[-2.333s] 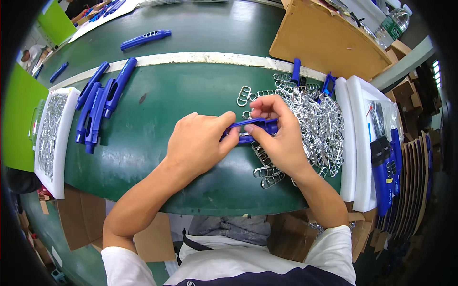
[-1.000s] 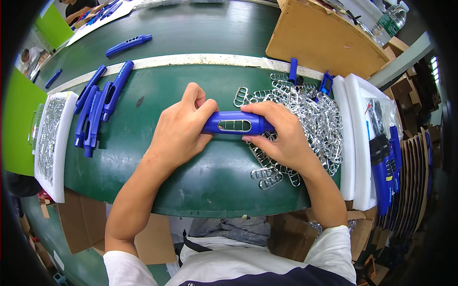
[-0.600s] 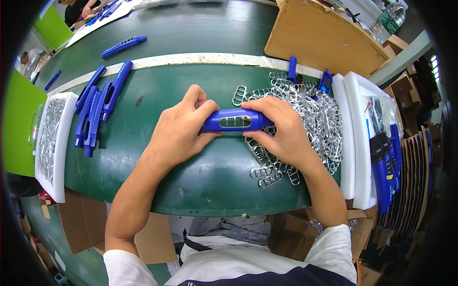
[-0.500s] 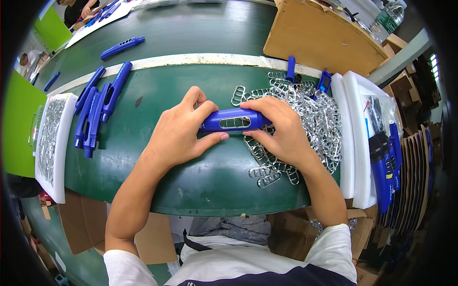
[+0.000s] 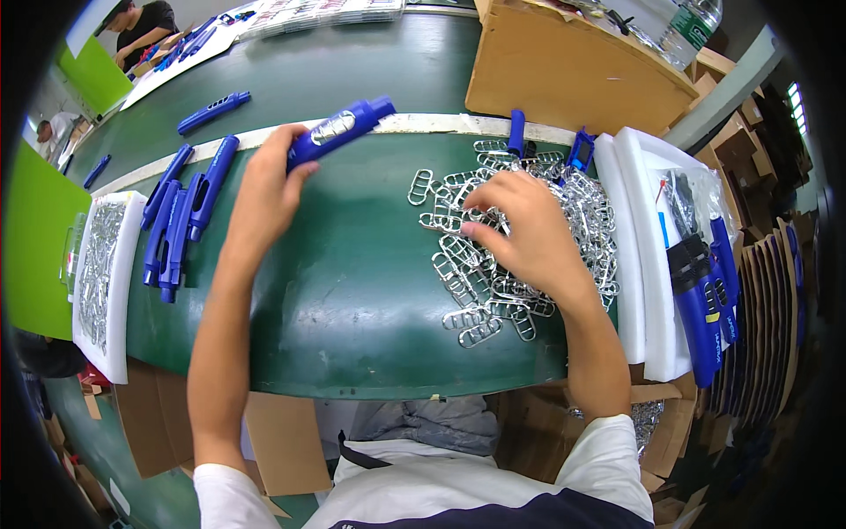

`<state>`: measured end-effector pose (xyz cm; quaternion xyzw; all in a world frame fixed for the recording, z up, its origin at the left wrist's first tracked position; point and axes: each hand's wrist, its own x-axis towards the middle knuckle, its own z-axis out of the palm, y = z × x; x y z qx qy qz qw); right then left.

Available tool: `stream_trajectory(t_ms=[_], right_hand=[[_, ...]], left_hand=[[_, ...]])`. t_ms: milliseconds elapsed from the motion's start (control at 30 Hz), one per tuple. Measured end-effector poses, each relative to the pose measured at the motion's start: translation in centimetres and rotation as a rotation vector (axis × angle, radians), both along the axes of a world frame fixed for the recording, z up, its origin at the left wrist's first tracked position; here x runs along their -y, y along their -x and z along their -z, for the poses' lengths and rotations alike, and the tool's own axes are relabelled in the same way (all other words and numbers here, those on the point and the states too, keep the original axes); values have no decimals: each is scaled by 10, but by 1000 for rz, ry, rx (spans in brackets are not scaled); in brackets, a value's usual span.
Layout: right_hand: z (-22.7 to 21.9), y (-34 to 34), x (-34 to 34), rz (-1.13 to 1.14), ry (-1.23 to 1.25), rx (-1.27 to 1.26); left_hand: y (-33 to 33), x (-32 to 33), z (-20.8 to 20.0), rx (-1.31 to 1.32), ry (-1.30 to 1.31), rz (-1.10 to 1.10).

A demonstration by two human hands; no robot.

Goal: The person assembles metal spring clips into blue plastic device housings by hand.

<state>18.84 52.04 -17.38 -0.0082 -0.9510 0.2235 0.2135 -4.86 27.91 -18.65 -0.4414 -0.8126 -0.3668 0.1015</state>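
My left hand (image 5: 271,189) is closed round the lower end of a blue plastic tube-shaped casing (image 5: 352,126), raised and tilted at the far edge of the green table. In the casing's oval window sits a shiny metal piece with slots. My right hand (image 5: 520,227) hovers over a pile of metal slotted oval clips (image 5: 586,234), thumb and index finger apart. One clip (image 5: 441,222) lies just left of those fingertips. Several blue casings (image 5: 176,229) rest together left of my left hand.
A white foam tray (image 5: 132,291) of metal parts stands at the left. White foam blocks (image 5: 636,264) border the right side, with blue casings (image 5: 701,317) beyond. A wooden box (image 5: 573,75) stands at the back right. Another person (image 5: 145,31) works at the far left.
My left hand has carried the blue casing up and to the left, tilting it. My right hand has let go of it and stays over the clips. The view has shifted slightly.
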Motion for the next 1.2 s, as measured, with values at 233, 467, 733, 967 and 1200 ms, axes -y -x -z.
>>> stream_trajectory(t_ms=[233,467,733,967,1200], right_hand=[[5,-9,4,-78,-199,117],[26,11,14,-92,-118,78],[23,13,11,-150,-56,46],[-6,-10,1,-71,244,73],[-4,10,24,-60,314,111]], left_hand=[[132,-70,23,-276,387,-141],[262,-60,79,-239,357,-112],[195,29,20,-349,271,20],[51,129,-6,-68,117,-393],[15,164,16,-424,308,-552]])
